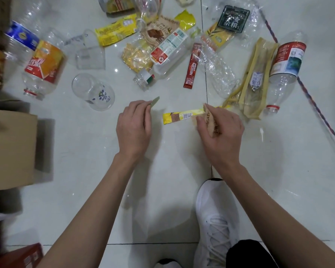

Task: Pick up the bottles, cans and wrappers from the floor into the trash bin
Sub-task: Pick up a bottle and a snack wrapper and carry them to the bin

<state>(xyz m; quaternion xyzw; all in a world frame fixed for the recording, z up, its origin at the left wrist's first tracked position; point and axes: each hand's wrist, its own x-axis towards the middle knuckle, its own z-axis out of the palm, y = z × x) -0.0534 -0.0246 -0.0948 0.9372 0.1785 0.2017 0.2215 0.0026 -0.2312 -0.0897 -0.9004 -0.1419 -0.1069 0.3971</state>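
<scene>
the left hand hovers over the white tiled floor, its grip pinched on a small pale green scrap that sticks up past the fingertips. the right hand has its grip closed around a crumpled tan wrapper with printed lettering, and sits over the right end of a yellow sachet lying flat on the floor. beyond the hands lie a red nescafe stick, a clear plastic cup, an orange-labelled bottle and a red-labelled bottle. a brown cardboard box stands at the left. a white shoe is planted below the right forearm.
</scene>
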